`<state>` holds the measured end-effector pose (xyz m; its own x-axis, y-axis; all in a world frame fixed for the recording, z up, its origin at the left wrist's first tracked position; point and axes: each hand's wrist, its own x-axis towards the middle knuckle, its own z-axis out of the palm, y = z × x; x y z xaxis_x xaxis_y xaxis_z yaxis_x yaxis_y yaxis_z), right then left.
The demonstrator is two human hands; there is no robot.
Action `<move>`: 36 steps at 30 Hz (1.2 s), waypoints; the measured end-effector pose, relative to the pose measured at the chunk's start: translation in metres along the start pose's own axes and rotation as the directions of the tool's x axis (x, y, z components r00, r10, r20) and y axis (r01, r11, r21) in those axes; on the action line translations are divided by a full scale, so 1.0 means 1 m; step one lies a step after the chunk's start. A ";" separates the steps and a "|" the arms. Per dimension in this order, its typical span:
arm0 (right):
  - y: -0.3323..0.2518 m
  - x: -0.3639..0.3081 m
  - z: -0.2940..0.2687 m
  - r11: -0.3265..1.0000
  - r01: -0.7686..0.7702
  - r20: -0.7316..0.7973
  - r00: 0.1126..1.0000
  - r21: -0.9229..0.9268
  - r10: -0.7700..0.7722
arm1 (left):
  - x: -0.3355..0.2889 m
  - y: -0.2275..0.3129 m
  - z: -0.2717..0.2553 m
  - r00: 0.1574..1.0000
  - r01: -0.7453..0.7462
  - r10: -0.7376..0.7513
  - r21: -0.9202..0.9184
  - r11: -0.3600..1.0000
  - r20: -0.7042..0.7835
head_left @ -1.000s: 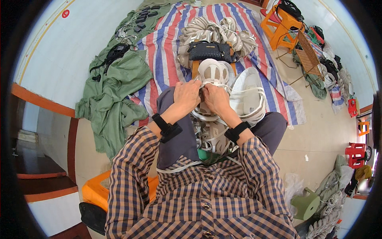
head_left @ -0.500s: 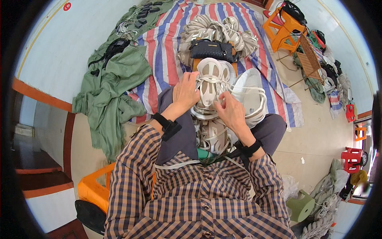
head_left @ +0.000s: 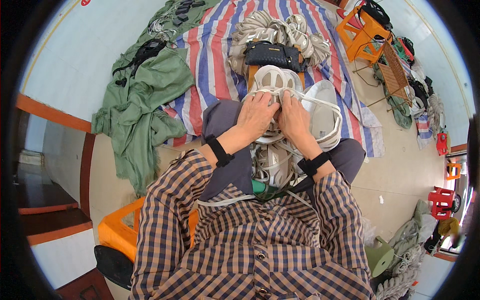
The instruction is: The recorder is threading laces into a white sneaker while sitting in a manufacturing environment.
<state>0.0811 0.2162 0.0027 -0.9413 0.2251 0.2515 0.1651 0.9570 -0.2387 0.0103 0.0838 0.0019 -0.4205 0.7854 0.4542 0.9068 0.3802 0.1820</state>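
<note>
A beige-and-white sneaker (head_left: 270, 75) lies in front of my lap, its toe pointing away from me. My left hand (head_left: 256, 117) curls over its left side, fingertips closed at the white shoelace (head_left: 320, 102). Close beside it, my right hand (head_left: 294, 120) pinches at the lace on the right of the upper. Long loops of lace spread over a second pale shoe (head_left: 320, 117), whose open inside shows. Nearer my lap sits another beige sneaker (head_left: 272, 162). My hands cover the middle of the sneaker, so the exact finger grip is partly hidden.
Behind the sneaker are a black woven pouch (head_left: 274, 55) and a heap of sneakers (head_left: 255, 31) on a striped sheet (head_left: 220, 65). Green cloth (head_left: 145, 100) lies left. Orange stools (head_left: 365, 37) and a wicker chair (head_left: 395, 70) stand right, and a green roll (head_left: 381, 256) lies lower right.
My left hand has moved right and inward over the sneaker. My right hand has shifted up along the upper, and both hands are now side by side at the laces.
</note>
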 end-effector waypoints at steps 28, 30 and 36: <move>0.018 -0.006 -0.012 0.964 -0.138 0.130 0.985 0.229 0.111 | 0.036 0.016 0.020 0.999 0.012 -0.020 0.283 0.959 0.027; 0.016 -0.008 -0.013 0.965 -0.178 0.192 0.971 0.195 0.140 | 0.037 0.022 0.019 0.999 -0.017 0.000 0.363 0.932 0.047; 0.015 -0.016 -0.015 0.958 -0.059 0.048 0.998 0.282 0.047 | 0.011 0.006 -0.028 0.983 0.107 -0.131 0.181 0.978 0.129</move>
<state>0.1028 0.2295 0.0089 -0.9455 0.2609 0.1950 0.1303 0.8517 -0.5076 0.0118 0.0810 0.0329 -0.5364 0.7848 0.3104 0.8361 0.5443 0.0684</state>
